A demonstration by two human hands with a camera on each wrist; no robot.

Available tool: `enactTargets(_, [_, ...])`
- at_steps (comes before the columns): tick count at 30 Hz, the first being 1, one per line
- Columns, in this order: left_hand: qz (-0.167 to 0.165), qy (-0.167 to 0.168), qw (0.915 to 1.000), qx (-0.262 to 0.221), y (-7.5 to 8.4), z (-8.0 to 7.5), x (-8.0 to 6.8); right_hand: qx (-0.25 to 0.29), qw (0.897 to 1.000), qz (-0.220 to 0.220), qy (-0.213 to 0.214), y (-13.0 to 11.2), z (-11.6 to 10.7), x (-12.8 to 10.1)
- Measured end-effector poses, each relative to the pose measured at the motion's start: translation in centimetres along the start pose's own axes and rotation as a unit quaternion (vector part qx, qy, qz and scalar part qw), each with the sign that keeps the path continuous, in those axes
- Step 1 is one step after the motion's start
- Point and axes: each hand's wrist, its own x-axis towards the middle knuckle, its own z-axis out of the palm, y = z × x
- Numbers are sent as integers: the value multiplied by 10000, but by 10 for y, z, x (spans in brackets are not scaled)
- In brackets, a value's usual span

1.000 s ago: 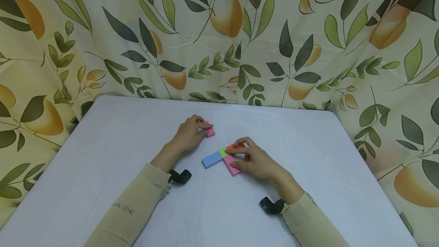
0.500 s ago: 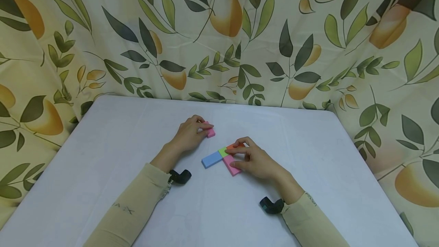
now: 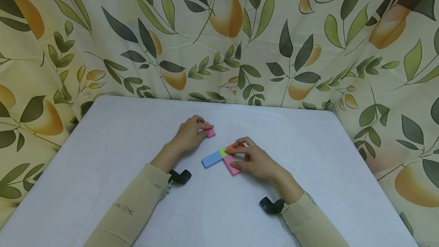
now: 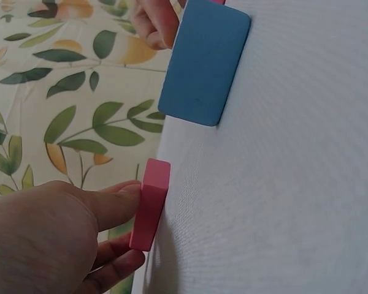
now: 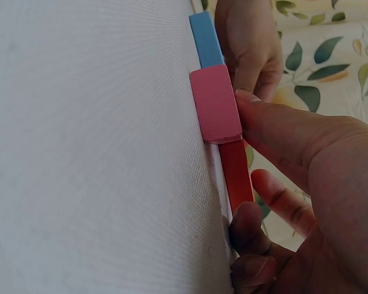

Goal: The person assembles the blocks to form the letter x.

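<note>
In the head view, my left hand pinches a small pink block between thumb and fingers, low over the white table. The left wrist view has this pink block standing beside the thumb tip. Nearer me, a blue block, a green block and an orange-red block lie in a row, with a second pink block angling off the green one. My right hand rests over them, its thumb on the second pink block and loosely bent fingers at the green and orange-red blocks. The fingers partly cover the orange-red block.
A white-covered table carries all the blocks. Behind it hangs a curtain printed with leaves and fruit. A black wrist camera sits at the left sleeve, another black camera at the right one.
</note>
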Motion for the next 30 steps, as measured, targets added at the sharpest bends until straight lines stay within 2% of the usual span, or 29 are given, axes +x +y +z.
enactTargets(30, [143,-80,9998,117,0,0,0,-16,10000,59,9,1,1,1])
